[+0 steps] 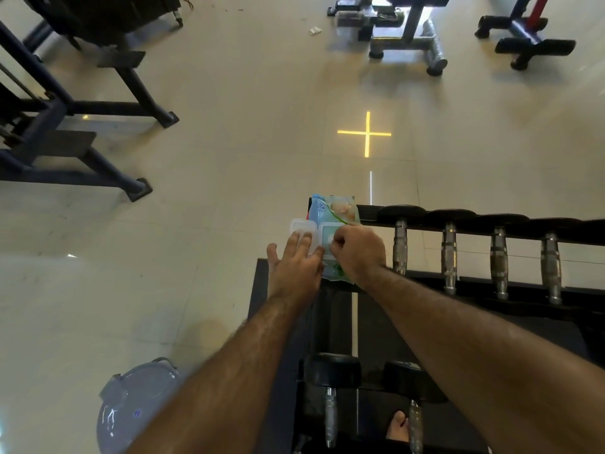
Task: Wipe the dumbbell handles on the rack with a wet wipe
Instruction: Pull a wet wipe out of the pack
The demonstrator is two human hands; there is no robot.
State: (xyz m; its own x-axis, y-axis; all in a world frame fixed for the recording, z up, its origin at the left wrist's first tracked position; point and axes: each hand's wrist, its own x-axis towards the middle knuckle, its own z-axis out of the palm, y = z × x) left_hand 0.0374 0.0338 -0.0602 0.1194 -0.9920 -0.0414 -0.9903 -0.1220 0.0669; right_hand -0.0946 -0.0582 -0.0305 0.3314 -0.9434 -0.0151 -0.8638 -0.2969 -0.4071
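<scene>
The left hand (296,268) is lying flat with its fingers straight, the fingertips pressing on the flipped-open white lid (302,231) of a pack of wet wipes (334,217). The right hand (355,252) is curling its fingers and thumb together over the pack's opening, pinching at something pale there; whether a wipe is already caught between the fingertips cannot be told. The pack, pale blue and green, is lying at the left end of the upper tier of a black dumbbell rack (510,299), just beside the first dumbbell in the row.

To the right of the pack, four dumbbells are resting across that tier, their metal handles (449,257) showing between the black rails and their dark heads lining up along the far rail. On the lower tier, nearer the person, two more dumbbells (330,401) are sitting with their handles pointing toward the camera. A bare foot (397,425) is showing between them at the bottom edge.

A round grey lidded bucket (131,404) is standing on the pale tiled floor (229,191) under the left forearm. A yellow cross (366,134) is glowing on the tiles beyond the rack. Dark blue machine frames (82,126) are standing to the left, and bench bases (409,37) at the far top.
</scene>
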